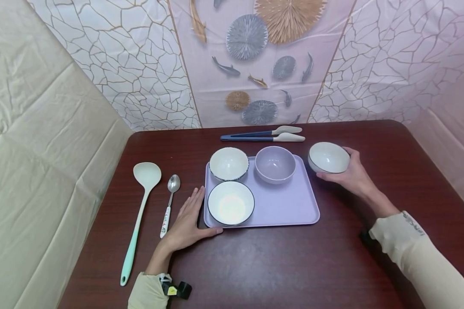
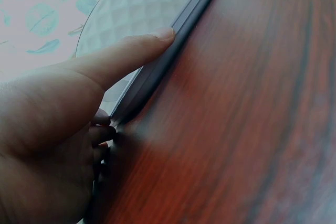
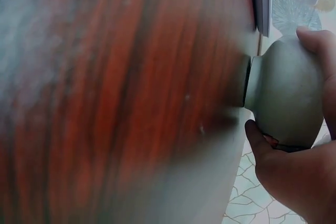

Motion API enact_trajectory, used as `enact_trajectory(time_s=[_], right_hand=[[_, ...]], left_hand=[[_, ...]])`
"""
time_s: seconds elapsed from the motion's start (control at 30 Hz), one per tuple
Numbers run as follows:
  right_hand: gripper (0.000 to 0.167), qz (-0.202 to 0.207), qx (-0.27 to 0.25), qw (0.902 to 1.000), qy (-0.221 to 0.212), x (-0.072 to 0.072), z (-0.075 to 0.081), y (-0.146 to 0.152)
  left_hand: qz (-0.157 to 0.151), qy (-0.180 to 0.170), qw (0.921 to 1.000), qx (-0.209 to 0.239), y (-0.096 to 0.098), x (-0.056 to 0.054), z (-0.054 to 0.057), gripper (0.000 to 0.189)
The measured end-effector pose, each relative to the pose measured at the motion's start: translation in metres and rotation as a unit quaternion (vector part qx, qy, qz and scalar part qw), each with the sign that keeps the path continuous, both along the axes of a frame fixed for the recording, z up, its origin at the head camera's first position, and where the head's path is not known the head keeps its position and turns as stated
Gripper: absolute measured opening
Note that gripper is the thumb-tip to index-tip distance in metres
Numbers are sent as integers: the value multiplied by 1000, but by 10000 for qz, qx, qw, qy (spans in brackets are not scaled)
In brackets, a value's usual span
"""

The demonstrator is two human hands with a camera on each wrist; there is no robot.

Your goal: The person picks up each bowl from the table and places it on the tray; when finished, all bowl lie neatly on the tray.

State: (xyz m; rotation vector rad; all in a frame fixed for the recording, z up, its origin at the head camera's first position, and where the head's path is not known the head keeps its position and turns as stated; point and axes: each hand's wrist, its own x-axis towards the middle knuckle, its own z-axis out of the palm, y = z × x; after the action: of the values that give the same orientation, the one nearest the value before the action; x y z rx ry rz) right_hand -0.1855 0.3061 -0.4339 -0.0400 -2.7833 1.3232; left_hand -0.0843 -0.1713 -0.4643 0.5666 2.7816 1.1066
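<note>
My right hand [image 1: 353, 176] grips a white bowl [image 1: 328, 157] with a dark rim, to the right of the lilac tray [image 1: 286, 210]. In the right wrist view, thumb and fingers span the sides of this bowl [image 3: 289, 93]; whether its foot touches the table I cannot tell. My left hand [image 1: 187, 225] lies at the tray's left front corner, fingers extended along the left side. Its thumb touches the front rim, as the left wrist view also shows. On the tray are a patterned-rim white bowl [image 1: 229, 164], a dark-rimmed white bowl [image 1: 231, 203] and a lilac bowl [image 1: 275, 165].
To the left lie a ladle [image 1: 147, 175] with a mint handle and a metal spoon [image 1: 173, 183] with a decorated white handle. Blue and white tongs [image 1: 251, 137] lie behind the tray. Patterned cloth [image 1: 255, 86] hangs beyond the dark wooden table [image 1: 278, 266].
</note>
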Motion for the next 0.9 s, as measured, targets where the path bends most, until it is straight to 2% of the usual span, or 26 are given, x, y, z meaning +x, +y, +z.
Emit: enact_trajectory(time_s=[0.17, 0.33, 0.67, 0.9], right_hand=[[116, -15, -149, 9998, 94, 5, 8, 1], [113, 130, -133, 9996, 233, 19, 21, 0], [110, 897, -483, 9939, 429, 63, 36, -24], [111, 1506, -777, 9849, 356, 86, 31, -50]], left_hand=[[-21, 63, 10000, -22, 1, 0, 1, 120], [-32, 60, 10000, -55, 0, 0, 1, 120], [-28, 73, 10000, -59, 1, 1, 2, 119], [-18, 35, 10000, -72, 2, 1, 3, 119]])
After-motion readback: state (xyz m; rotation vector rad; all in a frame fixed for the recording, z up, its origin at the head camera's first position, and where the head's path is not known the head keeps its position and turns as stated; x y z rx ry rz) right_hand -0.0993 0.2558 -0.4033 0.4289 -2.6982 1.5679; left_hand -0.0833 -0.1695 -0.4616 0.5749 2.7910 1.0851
